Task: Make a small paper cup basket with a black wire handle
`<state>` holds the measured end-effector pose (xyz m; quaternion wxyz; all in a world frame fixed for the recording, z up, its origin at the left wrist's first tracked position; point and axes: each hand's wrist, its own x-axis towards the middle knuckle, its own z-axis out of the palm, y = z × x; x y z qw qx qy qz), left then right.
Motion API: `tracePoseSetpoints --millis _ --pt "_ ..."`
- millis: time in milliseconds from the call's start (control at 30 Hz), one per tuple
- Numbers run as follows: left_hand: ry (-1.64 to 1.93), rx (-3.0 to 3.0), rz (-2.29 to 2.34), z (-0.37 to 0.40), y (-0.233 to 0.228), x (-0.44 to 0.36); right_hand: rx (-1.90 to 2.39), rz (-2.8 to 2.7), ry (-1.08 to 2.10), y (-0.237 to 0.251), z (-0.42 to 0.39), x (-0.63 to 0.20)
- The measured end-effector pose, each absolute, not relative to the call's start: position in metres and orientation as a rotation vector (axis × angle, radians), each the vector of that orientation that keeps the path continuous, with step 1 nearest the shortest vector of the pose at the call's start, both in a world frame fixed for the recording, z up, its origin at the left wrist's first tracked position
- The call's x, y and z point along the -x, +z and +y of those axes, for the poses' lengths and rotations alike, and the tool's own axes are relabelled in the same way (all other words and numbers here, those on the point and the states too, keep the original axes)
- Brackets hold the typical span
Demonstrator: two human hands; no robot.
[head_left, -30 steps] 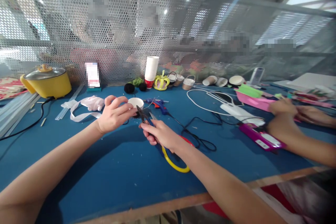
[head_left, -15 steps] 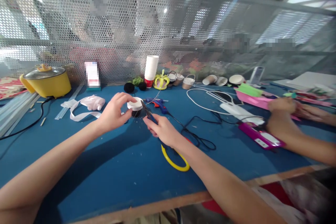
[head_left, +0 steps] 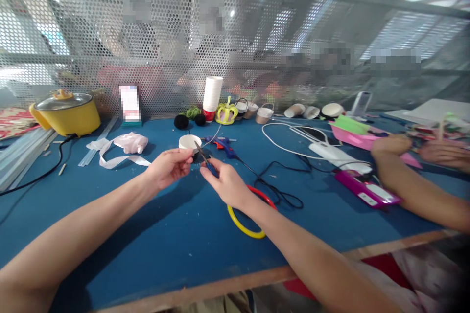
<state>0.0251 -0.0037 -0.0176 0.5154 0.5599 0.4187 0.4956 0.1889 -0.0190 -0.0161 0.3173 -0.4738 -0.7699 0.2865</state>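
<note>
Left hand (head_left: 169, 167) pinched shut on dark piece, steadying it. Right hand (head_left: 226, 183) closed round snips (head_left: 203, 158), tips at 10 o'clock toward white cup (head_left: 190, 142) on desk (head_left: 147, 234).

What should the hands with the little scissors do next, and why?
Probably close the scissors on the thin strand beside the white cup. The right hand holds them pointed at it, and the left hand pinches something small just in front, too small to tell what.

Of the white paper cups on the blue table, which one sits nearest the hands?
The short white paper cup, standing alone just beyond the left hand; the others sit back along the mesh screen.
</note>
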Motion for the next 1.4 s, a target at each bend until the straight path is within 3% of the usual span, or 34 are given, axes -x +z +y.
tracePoseSetpoints --millis 100,200,300,400,500,600,700,767,833,933,1033,1100,1200,1300,1400 --pt "1.112 -1.258 0.945 -0.003 -0.014 -0.021 1.24 -2.025 0.791 -0.016 -0.018 -0.19" --pt "1.281 -1.941 1.052 -0.004 -0.005 -0.011 1.226 -2.005 0.864 -0.018 -0.014 -0.193" --pt "1.214 -2.764 1.074 -0.005 0.002 -0.003 1.193 -1.982 0.907 -0.02 -0.011 -0.195" --pt "1.151 -3.089 1.093 -0.004 0.001 -0.001 1.178 -1.988 0.917 -0.021 -0.012 -0.195" --pt "1.276 -2.902 1.094 -0.003 -0.005 -0.005 1.18 -2.01 0.904 -0.02 -0.014 -0.193" --pt "1.426 -2.182 1.166 -0.004 -0.013 -0.014 1.206 -2.026 0.84 -0.019 -0.016 -0.191" --pt "1.222 -1.345 1.055 -0.004 -0.018 -0.024 1.253 -2.026 0.722 -0.02 -0.016 -0.191" --pt "1.118 -1.156 0.993 -0.004 -0.018 -0.026 1.267 -2.029 0.692 -0.02 -0.014 -0.191" --pt "1.161 -1.307 1.033 -0.005 -0.013 -0.023 1.253 -2.025 0.728 -0.021 -0.012 -0.192" --pt "1.375 -2.078 1.127 -0.006 -0.004 -0.013 1.203 -1.981 0.837 -0.022 -0.008 -0.195" --pt "1.278 -2.866 1.073 -0.005 -0.001 -0.004 1.158 -1.958 0.928 -0.026 -0.005 -0.197" --pt "1.248 -3.061 1.089 -0.003 -0.003 -0.003 1.148 -1.976 0.955 -0.027 -0.005 -0.196" --pt "1.319 -2.876 1.131 -0.003 -0.009 -0.006 1.156 -2.009 0.947 -0.026 -0.009 -0.194" --pt "1.428 -2.182 1.171 -0.003 -0.015 -0.014 1.195 -2.016 0.869 -0.022 -0.013 -0.192" --pt "1.313 -1.644 1.104 -0.002 -0.019 -0.021 1.25 -2.015 0.74 -0.018 -0.015 -0.191"
